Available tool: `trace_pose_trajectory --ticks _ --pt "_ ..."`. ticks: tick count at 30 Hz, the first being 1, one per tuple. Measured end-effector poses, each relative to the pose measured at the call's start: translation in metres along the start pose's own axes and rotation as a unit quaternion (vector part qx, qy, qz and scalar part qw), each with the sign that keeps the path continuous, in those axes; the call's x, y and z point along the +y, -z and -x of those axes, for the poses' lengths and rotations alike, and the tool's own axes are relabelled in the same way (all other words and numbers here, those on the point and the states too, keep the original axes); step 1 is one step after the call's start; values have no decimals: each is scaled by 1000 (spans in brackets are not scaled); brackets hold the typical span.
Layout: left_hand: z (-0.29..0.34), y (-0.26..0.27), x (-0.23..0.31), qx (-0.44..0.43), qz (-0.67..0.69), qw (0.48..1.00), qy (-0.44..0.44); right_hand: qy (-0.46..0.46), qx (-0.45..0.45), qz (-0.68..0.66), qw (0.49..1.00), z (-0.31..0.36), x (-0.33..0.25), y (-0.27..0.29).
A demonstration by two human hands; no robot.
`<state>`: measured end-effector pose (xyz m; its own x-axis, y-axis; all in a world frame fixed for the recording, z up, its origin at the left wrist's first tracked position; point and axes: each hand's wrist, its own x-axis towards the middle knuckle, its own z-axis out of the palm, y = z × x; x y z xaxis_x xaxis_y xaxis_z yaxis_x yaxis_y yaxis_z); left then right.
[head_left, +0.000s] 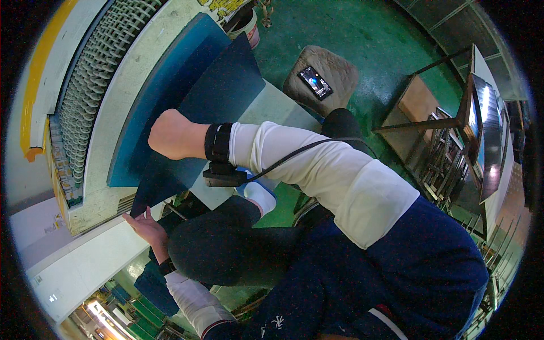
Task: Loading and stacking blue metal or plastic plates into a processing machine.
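Observation:
My right hand (177, 134) is closed like a fist over a dark blue sheet (224, 85). Its fingertips are turned away from view, so I cannot tell what it holds. A black strap (218, 143) with a small black box (222, 174) and a cable sits on that wrist. At the sheet's lower left corner, my left hand (148, 229) pinches the edge between thumb and fingers. Under and behind the sheet lies a thick teal pad (133, 164) on a pale worktop (102, 181). A light grey surface (283, 107) shows beside the dark sheet.
A grey woven mesh belt (93, 79) runs along the left, with a yellow edge (37, 85) beyond. On the green floor, a phone (315, 83) lies on a brown cushioned stool (334, 68). A bucket (247, 31) stands at the back. Metal frames and panels (481, 136) lean at right.

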<state>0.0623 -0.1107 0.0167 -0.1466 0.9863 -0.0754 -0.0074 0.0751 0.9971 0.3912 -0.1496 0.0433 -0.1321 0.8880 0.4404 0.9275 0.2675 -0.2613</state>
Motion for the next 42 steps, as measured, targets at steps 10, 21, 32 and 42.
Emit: trace_pose_trajectory --ticks 10,21,32,42 --pt "3 -3 3 -8 3 1000 -3 -1 0 -3 1000 -1 0 -1" --pt "-4 4 -2 0 -4 1000 1 2 -13 -3 1000 -2 0 1" --pt "-1 3 -1 -9 -7 1000 -7 -2 -40 -8 999 -2 -1 7" --pt "5 -4 3 -6 -17 1000 -4 -1 -22 -6 1000 -2 0 2"
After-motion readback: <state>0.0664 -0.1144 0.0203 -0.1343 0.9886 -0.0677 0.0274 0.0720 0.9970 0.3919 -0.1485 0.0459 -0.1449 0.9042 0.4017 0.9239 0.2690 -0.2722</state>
